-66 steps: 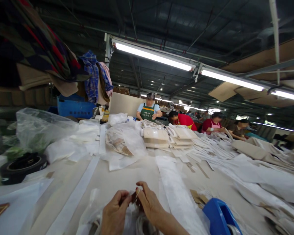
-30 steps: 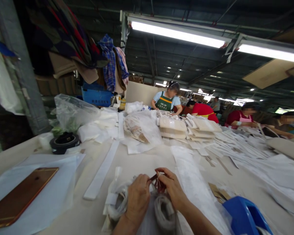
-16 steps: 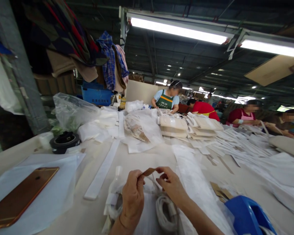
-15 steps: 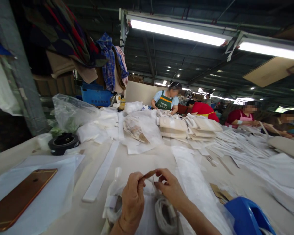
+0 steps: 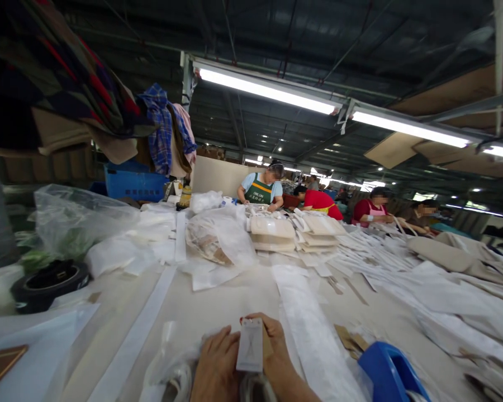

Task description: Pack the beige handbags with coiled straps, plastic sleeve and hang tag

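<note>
My right hand (image 5: 279, 357) is closed on a small white card tag (image 5: 250, 346) with small holes near its top corners and a thin mark on its face. Against the right fingers, behind the tag, shows a tan piece (image 5: 267, 347). My left hand (image 5: 217, 363) lies just left of the tag, fingers stretched out and slightly apart; its thumb is hidden. Whether it touches the tag's edge I cannot tell. Below the tag shows part of a coiled pale cord (image 5: 257, 389). Another pale coil in clear plastic (image 5: 179, 381) lies left of my left hand.
A blue tape dispenser (image 5: 388, 368) stands at front right. White wrapping (image 5: 314, 329) runs along the table. Beyond are a plastic bag (image 5: 235, 237) and beige stacks (image 5: 272, 231). A black tape roll (image 5: 50, 285) and a phone (image 5: 2, 363) lie left. Co-workers (image 5: 260, 192) sit farther back.
Both hands held a thin brown piece edge-on; now the white tag faces me in the right hand, and the left fingers have come off it and lowered. The view has swung right.
</note>
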Demonstrator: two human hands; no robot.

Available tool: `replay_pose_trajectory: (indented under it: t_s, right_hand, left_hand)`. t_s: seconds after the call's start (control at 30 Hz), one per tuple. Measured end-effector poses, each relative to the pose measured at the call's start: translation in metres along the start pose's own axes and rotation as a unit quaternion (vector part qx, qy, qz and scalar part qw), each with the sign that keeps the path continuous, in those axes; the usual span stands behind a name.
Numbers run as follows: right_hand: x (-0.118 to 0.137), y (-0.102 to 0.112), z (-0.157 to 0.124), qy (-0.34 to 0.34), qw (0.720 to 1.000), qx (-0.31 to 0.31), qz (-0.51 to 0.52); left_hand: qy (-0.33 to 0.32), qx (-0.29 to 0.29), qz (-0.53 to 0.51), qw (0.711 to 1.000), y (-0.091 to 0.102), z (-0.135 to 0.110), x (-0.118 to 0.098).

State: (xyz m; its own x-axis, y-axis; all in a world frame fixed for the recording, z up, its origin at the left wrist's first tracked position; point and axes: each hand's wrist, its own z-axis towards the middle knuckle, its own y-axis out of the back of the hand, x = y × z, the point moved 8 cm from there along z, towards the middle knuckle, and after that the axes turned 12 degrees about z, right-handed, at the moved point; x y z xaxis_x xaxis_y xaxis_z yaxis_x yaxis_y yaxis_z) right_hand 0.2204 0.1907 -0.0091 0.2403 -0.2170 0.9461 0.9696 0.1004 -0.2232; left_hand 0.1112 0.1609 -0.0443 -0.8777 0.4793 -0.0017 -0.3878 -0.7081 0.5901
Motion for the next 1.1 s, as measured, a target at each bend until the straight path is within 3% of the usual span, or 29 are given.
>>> replay_pose_trajectory:
  t_s: [0.1, 0.2, 0.4, 0.5, 0.63, 0.77, 0.87, 1.0, 1.1]
  right_hand:
    - [-0.005, 0.0, 0.002, -0.012, 1.0, -0.012, 0.022]
    - [-0.006, 0.0, 0.003, -0.004, 1.0, -0.012, 0.022]
    - [-0.01, 0.003, 0.012, -0.019, 0.998, -0.044, -0.029]
    - [-0.02, 0.017, 0.029, -0.073, 0.991, -0.08, -0.084]
    - [-0.023, 0.055, 0.04, -0.143, 0.967, -0.141, -0.157]
    - [-0.002, 0.085, 0.017, -0.113, 0.953, -0.197, -0.199]
    - [0.011, 0.086, -0.025, -0.092, 0.956, -0.176, -0.215]
    - [0.01, 0.078, -0.098, -0.131, 0.962, -0.11, -0.213]
    - [0.003, 0.081, -0.14, -0.165, 0.96, -0.09, -0.206]
  left_hand:
    - [-0.023, 0.034, 0.039, 0.998, -0.02, -0.01, -0.002]
    - [0.013, 0.111, 0.054, 0.992, -0.033, -0.013, -0.001]
    - [0.064, 0.278, 0.017, 0.958, -0.025, -0.005, -0.005]
    - [0.07, 0.32, 0.009, 0.945, -0.019, -0.002, -0.005]
    - [0.064, 0.354, 0.001, 0.933, -0.02, -0.002, -0.005]
    - [0.043, 0.342, -0.006, 0.939, -0.021, -0.002, -0.005]
    - [0.07, 0.275, -0.069, 0.956, -0.01, 0.007, -0.007]
    - [0.132, 0.195, -0.134, 0.963, 0.028, 0.029, -0.008]
    - [0.178, 0.167, -0.161, 0.956, 0.067, 0.047, 0.008]
